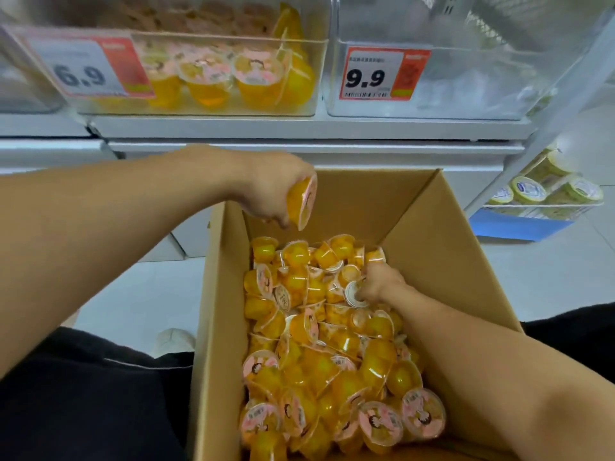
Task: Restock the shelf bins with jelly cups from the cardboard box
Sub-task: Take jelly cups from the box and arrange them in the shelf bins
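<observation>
**Orange jelly cups everywhere, restock nowhere near finished**

Head view, the only one: the cardboard box [442,234] sits open right below the shelf, and its bottom is covered in loose jelly cups [326,331], piled every which way. So plenty left to move, I'd say.

Left hand [273,191] is up above the box's far left corner with its fingers wrapped around one held cup [304,202], lid facing right, well clear of the pile. Right hand [379,282] is down in the box at the far end of the heap, fingers closed on a white-lidded cup [354,294] that sits among the others.

Up on the shelf, the left bin [233,108] with the 6.9 tag [83,69] has a row of the same orange cups along its front and some stacked at the right, looks partly filled. The right bin [466,104] with the 9.9 tag [382,74] looks see-through with nothing orange in it that I can make out.

My guess: early to middle of the job.
</observation>
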